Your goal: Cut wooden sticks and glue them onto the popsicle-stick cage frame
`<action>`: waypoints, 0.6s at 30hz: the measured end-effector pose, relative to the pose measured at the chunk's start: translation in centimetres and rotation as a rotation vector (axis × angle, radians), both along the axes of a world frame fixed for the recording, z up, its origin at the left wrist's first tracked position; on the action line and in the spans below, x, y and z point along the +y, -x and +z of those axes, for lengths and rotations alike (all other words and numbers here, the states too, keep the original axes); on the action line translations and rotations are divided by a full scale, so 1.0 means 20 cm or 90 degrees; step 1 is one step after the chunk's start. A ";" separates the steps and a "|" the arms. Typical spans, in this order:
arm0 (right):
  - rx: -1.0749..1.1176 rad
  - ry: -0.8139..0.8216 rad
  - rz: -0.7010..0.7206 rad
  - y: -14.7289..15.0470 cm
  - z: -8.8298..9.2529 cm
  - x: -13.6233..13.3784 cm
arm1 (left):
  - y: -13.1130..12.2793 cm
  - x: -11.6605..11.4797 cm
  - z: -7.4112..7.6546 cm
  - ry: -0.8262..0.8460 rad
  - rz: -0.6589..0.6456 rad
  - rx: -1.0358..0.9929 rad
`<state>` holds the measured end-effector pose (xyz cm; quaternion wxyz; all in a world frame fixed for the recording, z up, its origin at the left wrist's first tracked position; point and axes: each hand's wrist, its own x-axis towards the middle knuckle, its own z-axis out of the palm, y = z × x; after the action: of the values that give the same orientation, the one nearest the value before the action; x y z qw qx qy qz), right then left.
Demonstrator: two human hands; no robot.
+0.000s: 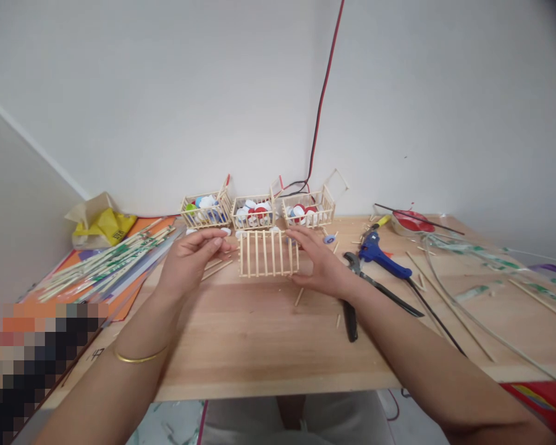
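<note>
A: What's the count, starting with the person?
B: One left hand (194,248), one right hand (319,261), and one bracelet (139,361).
A: And the stick-built pieces?
B: One stick frame (265,253) and three small baskets (308,219).
A: Tools?
B: Two: one glue gun (376,253), one pair of pliers (351,262).
A: Containers besides the baskets?
B: One red bowl (414,221), one yellow packet (104,228).
A: Loose sticks (113,259)?
B: Many; they overlap, so I can't give an exact number.

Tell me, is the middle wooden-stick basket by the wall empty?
No: that pale wooden-stick basket has round red and white plastic caps inside, showing through its bars and open top.
</note>
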<state>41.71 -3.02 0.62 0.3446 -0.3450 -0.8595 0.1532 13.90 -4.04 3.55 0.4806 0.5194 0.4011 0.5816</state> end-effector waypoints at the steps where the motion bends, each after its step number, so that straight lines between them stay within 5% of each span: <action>1: -0.002 -0.006 0.000 0.00 0.00 0.00 | -0.01 0.00 0.00 0.002 0.029 0.029; 8: -0.013 -0.028 0.010 0.01 0.00 -0.01 | -0.03 -0.03 0.01 -0.030 0.154 0.188; 14: -0.004 -0.004 0.006 0.01 -0.01 -0.02 | -0.01 -0.05 0.03 -0.118 0.194 0.308; 18: -0.004 0.012 -0.005 0.01 -0.01 -0.01 | -0.03 -0.05 0.03 -0.149 0.187 0.277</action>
<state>41.52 -3.21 0.38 0.3393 -0.3517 -0.8579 0.1589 14.44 -5.09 4.20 0.2303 0.6202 0.4963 0.5621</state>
